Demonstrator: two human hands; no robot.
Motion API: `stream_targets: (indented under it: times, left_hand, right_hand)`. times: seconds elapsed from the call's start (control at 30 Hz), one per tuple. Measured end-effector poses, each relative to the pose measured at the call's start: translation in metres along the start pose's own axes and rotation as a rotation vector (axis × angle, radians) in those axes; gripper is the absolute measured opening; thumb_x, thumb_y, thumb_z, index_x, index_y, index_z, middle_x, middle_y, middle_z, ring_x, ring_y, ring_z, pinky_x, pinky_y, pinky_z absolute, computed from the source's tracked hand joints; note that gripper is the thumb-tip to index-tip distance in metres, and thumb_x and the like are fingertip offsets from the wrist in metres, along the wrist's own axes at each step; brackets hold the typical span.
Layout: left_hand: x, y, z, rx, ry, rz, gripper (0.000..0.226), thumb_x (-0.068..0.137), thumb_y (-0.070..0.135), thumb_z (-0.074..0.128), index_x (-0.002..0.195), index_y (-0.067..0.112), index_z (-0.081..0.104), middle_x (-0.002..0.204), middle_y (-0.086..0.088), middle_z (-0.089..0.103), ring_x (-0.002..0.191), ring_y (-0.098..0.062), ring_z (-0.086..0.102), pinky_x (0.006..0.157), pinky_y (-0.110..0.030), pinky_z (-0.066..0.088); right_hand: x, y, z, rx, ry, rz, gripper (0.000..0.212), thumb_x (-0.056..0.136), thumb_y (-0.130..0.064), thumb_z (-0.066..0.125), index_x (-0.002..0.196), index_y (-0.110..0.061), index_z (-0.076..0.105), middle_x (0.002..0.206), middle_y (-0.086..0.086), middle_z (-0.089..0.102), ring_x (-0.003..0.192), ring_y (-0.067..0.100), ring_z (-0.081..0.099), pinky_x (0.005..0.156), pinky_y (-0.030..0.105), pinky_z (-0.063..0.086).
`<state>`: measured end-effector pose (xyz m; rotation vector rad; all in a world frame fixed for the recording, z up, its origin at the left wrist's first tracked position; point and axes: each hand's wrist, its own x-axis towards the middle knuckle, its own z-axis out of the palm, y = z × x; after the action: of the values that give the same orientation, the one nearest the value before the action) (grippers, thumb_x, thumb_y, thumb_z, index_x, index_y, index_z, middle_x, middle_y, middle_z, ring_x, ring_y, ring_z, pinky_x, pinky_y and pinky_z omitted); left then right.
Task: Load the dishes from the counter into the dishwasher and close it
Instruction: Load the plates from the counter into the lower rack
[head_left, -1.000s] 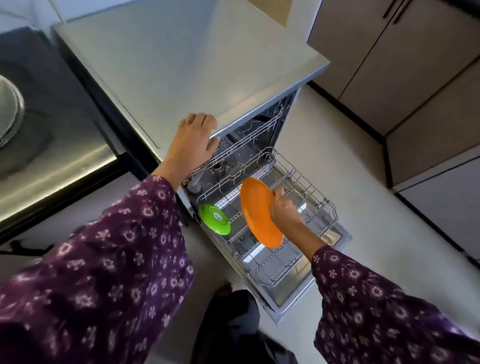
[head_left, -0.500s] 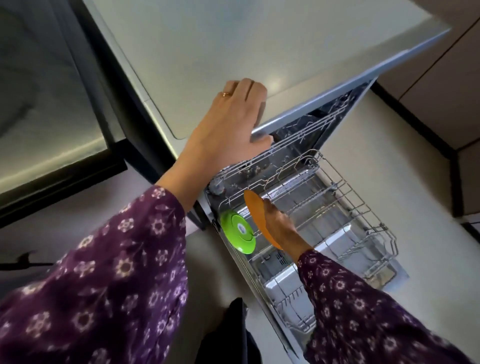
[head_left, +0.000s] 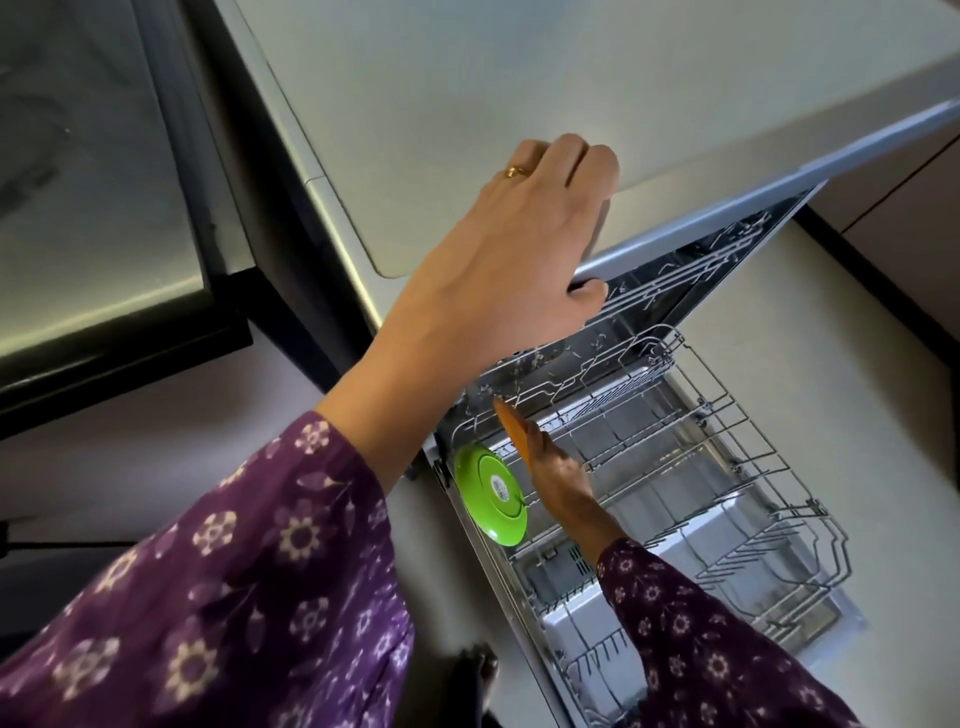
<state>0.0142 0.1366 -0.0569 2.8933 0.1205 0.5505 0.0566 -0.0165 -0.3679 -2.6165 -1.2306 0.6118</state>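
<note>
Vs 1 s ago the orange plate (head_left: 511, 428) has swung from face-on over the mid rack to edge-on, down among the wires at the rack's back-left corner; the camera has also come closer. R hand (head_left: 558, 480) grips the plate's lower part, fingers curled round it, w/ only the upper rim showing above the knuckles. Plate stands near upright, tilted a bit, just beside the green plate (head_left: 493, 493), which sits on edge in the lower rack (head_left: 727, 467) w/ its underside facing the camera; can't tell if the two touch. Lower rack is pulled out over the open dishwasher door (head_left: 841, 618), upper rack (head_left: 675, 280) is inside the machine under the bench (head_left: 519, 78). L hand (head_left: 519, 249) clamps the bench's front edge, bent fingers on top, thumb hooked under the lip, ring (head_left: 517, 171) on one finger. Both arms in purple floral sleeves (head_left: 234, 597). Dark glossy surface (head_left: 78, 182) lies left of the bench, pale floor (head_left: 883, 415) to the right, a foot (head_left: 483, 670) near the door's near edge
</note>
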Motion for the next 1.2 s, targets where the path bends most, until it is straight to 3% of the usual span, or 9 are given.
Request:
stream_targets:
  times: [0.23, 0.43, 0.57, 0.67, 0.83, 0.97, 1.03, 1.1, 1.2]
  left_hand:
    - [-0.001, 0.004, -0.004, -0.008, -0.009, -0.021, 0.034, 0.076, 0.025, 0.061, 0.103, 0.01, 0.046, 0.098, 0.002, 0.037, 0.091, -0.016, 0.032, 0.074, -0.023, 0.03]
    - [-0.001, 0.005, -0.005, 0.0, -0.008, -0.015, 0.031, 0.077, 0.024, 0.06, 0.1, 0.012, 0.044, 0.099, 0.001, 0.038, 0.096, -0.02, 0.04, 0.073, -0.023, 0.028]
    - [-0.002, 0.005, -0.004, -0.017, -0.007, -0.015, 0.031, 0.077, 0.024, 0.059, 0.095, 0.018, 0.035, 0.097, 0.004, 0.032, 0.091, -0.015, 0.03, 0.074, -0.024, 0.029]
    - [-0.002, 0.003, -0.002, 0.001, 0.003, -0.015, 0.032, 0.078, 0.025, 0.06, 0.102, 0.013, 0.043, 0.098, 0.004, 0.032, 0.092, -0.013, 0.028, 0.075, -0.023, 0.03]
    - [-0.002, 0.002, -0.001, 0.004, 0.02, -0.005, 0.035, 0.079, 0.025, 0.062, 0.106, 0.011, 0.044, 0.098, 0.004, 0.031, 0.092, -0.013, 0.027, 0.078, -0.022, 0.029]
    - [-0.002, 0.002, 0.0, 0.003, 0.031, 0.0, 0.034, 0.079, 0.025, 0.061, 0.106, 0.012, 0.043, 0.098, 0.004, 0.031, 0.091, -0.014, 0.028, 0.077, -0.023, 0.031]
    - [-0.002, 0.002, 0.001, -0.001, 0.04, 0.006, 0.034, 0.079, 0.025, 0.061, 0.106, 0.012, 0.043, 0.097, 0.004, 0.03, 0.09, -0.013, 0.028, 0.078, -0.023, 0.032]
    - [-0.002, 0.002, 0.001, -0.007, 0.053, 0.006, 0.035, 0.079, 0.025, 0.061, 0.106, 0.011, 0.044, 0.097, 0.004, 0.031, 0.09, -0.014, 0.028, 0.078, -0.024, 0.034]
    - [-0.001, 0.002, 0.001, -0.002, 0.066, 0.012, 0.037, 0.077, 0.026, 0.063, 0.106, 0.01, 0.045, 0.097, 0.003, 0.033, 0.091, -0.016, 0.033, 0.076, -0.024, 0.033]
  right_hand:
    - [-0.007, -0.004, 0.006, -0.333, -0.145, -0.028, 0.076, 0.06, -0.002, 0.075, 0.127, 0.007, 0.039, 0.092, 0.02, 0.068, 0.048, 0.018, 0.063, 0.033, 0.027, 0.048]
    - [-0.007, -0.004, 0.02, -0.418, -0.063, -0.077, 0.067, 0.064, -0.011, 0.071, 0.123, 0.005, 0.044, 0.095, 0.021, 0.07, 0.051, 0.019, 0.065, 0.034, 0.024, 0.046]
    - [-0.019, -0.001, 0.04, -0.441, -0.116, -0.083, 0.036, 0.097, -0.004, 0.027, 0.127, 0.007, 0.043, 0.105, 0.026, 0.066, 0.051, 0.023, 0.066, 0.033, 0.025, 0.048]
    - [-0.013, 0.005, 0.068, -0.419, -0.199, 0.004, 0.066, 0.078, -0.01, 0.067, 0.131, 0.011, 0.034, 0.097, 0.029, 0.067, 0.055, 0.025, 0.068, 0.035, 0.027, 0.05]
    - [-0.004, -0.001, 0.078, -0.304, -0.184, -0.012, 0.073, 0.07, -0.015, 0.064, 0.13, 0.012, 0.03, 0.092, 0.026, 0.069, 0.045, 0.02, 0.064, 0.032, 0.024, 0.046]
    - [-0.006, -0.016, 0.089, -0.209, -0.244, 0.047, 0.073, 0.054, -0.008, 0.085, 0.118, 0.009, 0.058, 0.093, 0.033, 0.066, 0.071, 0.039, 0.07, 0.043, 0.038, 0.055]
    - [-0.013, -0.027, 0.072, -0.173, -0.287, 0.106, 0.072, 0.072, -0.007, 0.076, 0.133, 0.011, 0.042, 0.118, 0.039, 0.054, 0.099, 0.046, 0.063, 0.07, 0.043, 0.058]
    - [-0.019, -0.025, 0.071, -0.074, -0.198, 0.136, 0.062, 0.096, -0.004, 0.043, 0.146, 0.005, 0.008, 0.147, 0.035, 0.022, 0.133, 0.045, 0.034, 0.106, 0.046, 0.038]
    - [-0.025, -0.027, 0.065, 0.003, -0.154, 0.231, 0.059, 0.1, -0.011, 0.033, 0.148, 0.002, 0.001, 0.153, 0.027, 0.008, 0.141, 0.04, 0.016, 0.116, 0.042, 0.02]
